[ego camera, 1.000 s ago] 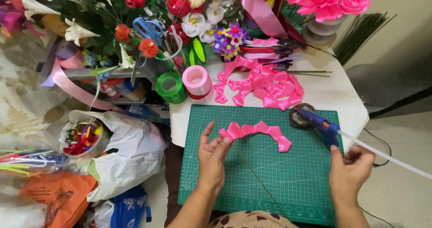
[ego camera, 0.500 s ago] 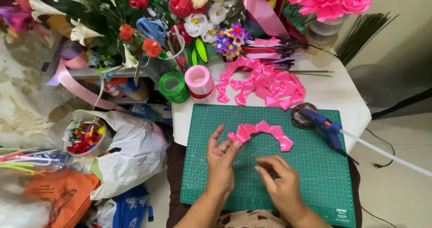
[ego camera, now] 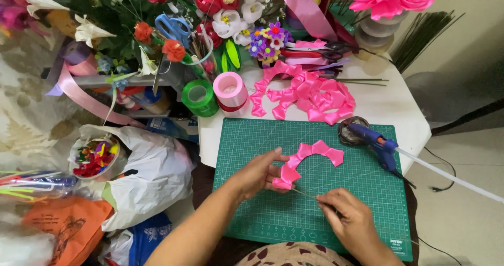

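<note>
Left hand grip holding one pink petal strip, right hand grip pinching one thin wire

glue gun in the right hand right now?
No: the glue gun lies on the green cutting mat, apart from the right hand, which pinches a thin wire.

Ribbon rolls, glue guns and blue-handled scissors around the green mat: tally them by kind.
Ribbon rolls: 2, green roll and pink roll
Glue gun: 1
Blue-handled scissors: 1
Total: 4
</note>
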